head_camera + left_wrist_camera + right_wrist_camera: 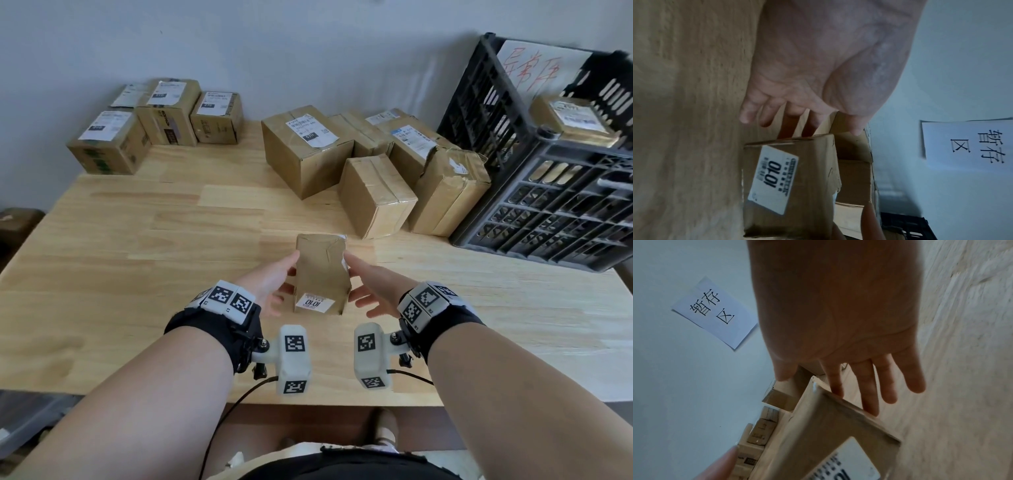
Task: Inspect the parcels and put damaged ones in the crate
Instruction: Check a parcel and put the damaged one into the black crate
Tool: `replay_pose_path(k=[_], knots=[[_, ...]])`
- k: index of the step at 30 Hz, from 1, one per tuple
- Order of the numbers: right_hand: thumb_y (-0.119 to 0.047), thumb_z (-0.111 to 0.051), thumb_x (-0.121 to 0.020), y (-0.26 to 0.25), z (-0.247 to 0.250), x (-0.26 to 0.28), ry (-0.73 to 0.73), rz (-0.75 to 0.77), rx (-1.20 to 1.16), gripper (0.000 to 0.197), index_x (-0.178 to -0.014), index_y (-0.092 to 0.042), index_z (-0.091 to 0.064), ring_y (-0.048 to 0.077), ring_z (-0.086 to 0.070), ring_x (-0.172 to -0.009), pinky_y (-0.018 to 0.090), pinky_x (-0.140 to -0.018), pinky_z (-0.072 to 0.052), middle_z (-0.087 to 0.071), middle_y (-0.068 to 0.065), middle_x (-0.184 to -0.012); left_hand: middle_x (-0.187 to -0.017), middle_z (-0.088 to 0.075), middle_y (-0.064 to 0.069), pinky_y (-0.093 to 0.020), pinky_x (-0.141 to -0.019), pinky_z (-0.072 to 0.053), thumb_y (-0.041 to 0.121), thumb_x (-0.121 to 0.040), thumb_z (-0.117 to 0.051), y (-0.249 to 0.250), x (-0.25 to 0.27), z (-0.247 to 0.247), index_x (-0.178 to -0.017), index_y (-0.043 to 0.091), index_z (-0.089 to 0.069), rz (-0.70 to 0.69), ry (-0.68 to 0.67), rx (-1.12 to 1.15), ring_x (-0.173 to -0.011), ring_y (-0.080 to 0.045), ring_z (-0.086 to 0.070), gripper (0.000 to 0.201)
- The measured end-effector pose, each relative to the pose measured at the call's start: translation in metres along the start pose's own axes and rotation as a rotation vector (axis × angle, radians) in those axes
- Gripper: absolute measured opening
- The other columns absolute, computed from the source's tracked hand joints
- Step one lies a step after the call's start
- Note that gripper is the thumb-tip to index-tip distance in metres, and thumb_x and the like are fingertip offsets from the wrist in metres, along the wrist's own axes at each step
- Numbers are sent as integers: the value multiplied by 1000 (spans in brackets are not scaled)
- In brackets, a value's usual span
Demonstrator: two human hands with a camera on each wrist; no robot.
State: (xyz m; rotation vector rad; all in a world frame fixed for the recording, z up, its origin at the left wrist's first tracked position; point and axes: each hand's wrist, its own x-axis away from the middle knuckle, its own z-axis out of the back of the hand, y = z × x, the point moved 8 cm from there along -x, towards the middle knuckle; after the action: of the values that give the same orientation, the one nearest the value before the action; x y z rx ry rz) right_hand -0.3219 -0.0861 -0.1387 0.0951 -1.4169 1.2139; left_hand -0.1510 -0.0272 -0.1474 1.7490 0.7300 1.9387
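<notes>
A small brown parcel (322,274) with a creased top and a white label (314,303) stands on the wooden table (137,260) near its front. My left hand (275,279) lies flat against its left side with straight fingers. My right hand (368,284) touches its right side, also with straight fingers. In the left wrist view two fingers of the left hand (809,113) pass behind the parcel (789,183). The right wrist view shows the right hand (838,369) with two fingertips on the parcel (828,434). The black crate (534,192) stands at the right.
One parcel (575,123) lies in the crate. Several parcels (305,150) cluster at the back middle, one with torn wrapping (448,192) beside the crate. Another group (164,113) stands at the back left. A paper sign (966,144) hangs on the wall.
</notes>
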Motion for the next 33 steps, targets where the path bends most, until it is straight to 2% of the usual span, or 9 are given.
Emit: replay_pose_path(k=[6,9,11,15,17,21,25,30,33], knots=[[-61,-26,-100,-15,19,-2,166,101,-154,57,-118,-14,-52,25,-57,-103,49,-105,-42,-62,7,-93,-119,-64,-9,-50,-105,-37,62,-87,-54,31,0,8,-118,17,-62,-152,88,109,-116,-29,-52,54],[-55,-27,-102,-15,22,-2,218,100,-182,53,-107,-11,-57,23,-59,-89,43,-97,-46,-63,8,-86,-100,-68,-5,-42,-100,-39,49,-87,-63,38,7,3,-96,16,-66,-165,76,100,-103,-23,-56,34],[-54,-28,-101,-14,22,-3,228,94,-194,53,-102,-11,-58,23,-59,-86,42,-93,-48,-63,9,-85,-92,-68,-2,-39,-92,-41,38,-88,-66,40,9,0,-93,16,-66,-170,77,86,-94,-20,-57,22],[-52,-27,-102,-16,23,-5,236,117,-223,53,-97,-11,-59,24,-60,-84,43,-94,-52,-63,10,-85,-94,-69,-2,-33,-79,-43,23,-90,-65,39,8,1,-94,17,-64,-160,98,81,-92,-19,-56,7],[-49,-28,-104,-18,24,-5,245,127,-249,50,-93,-12,-59,23,-59,-81,43,-94,-51,-62,8,-80,-97,-68,-2,-35,-83,-45,20,-91,-64,36,6,3,-93,16,-64,-145,111,77,-95,-20,-56,4],[-34,-36,-104,-20,22,-4,205,130,-271,36,-107,-10,-63,19,-55,-71,39,-86,-51,-56,5,-73,-98,-66,-3,-41,-95,-45,19,-95,-59,28,1,9,-94,16,-63,-124,139,92,-94,-20,-56,5],[-22,-49,-101,-27,19,-2,187,164,-181,27,-122,-12,-63,17,-53,-75,33,-77,-50,-54,3,-83,-99,-64,-1,-39,-89,-45,25,-96,-58,18,-1,32,-108,15,-64,-123,247,184,-91,-19,-53,17],[-17,-45,-102,-32,11,-5,168,140,-57,42,-144,-16,-44,24,-54,-106,41,-94,-52,-53,5,-114,-123,-61,-12,-38,-94,-49,-1,-93,-51,19,7,80,-125,9,-61,-155,537,72,-106,-28,-54,35],[-18,-43,-103,-34,6,-5,132,120,-55,44,-147,-13,-39,26,-54,-108,42,-95,-51,-52,8,-123,-125,-59,-13,-32,-83,-44,0,-96,-45,18,6,86,-117,7,-64,-132,508,-1,-97,-21,-49,28]])
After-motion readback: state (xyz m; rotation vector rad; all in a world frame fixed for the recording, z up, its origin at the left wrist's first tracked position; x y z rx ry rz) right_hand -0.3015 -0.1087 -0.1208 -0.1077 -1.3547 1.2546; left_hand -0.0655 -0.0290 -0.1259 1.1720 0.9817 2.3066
